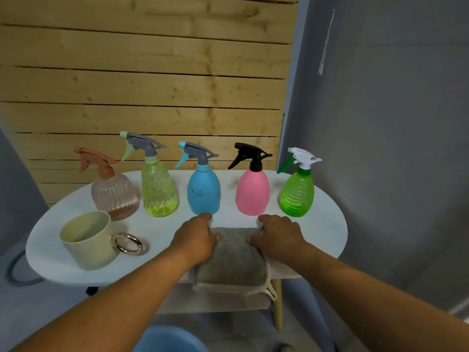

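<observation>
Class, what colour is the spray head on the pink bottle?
Black, seen in the head view: the spray head tops the pink bottle.

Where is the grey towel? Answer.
Head view: the grey towel lies centre, on table's near edge, held by left hand and right hand, before blue bottle and pink bottle.
</observation>
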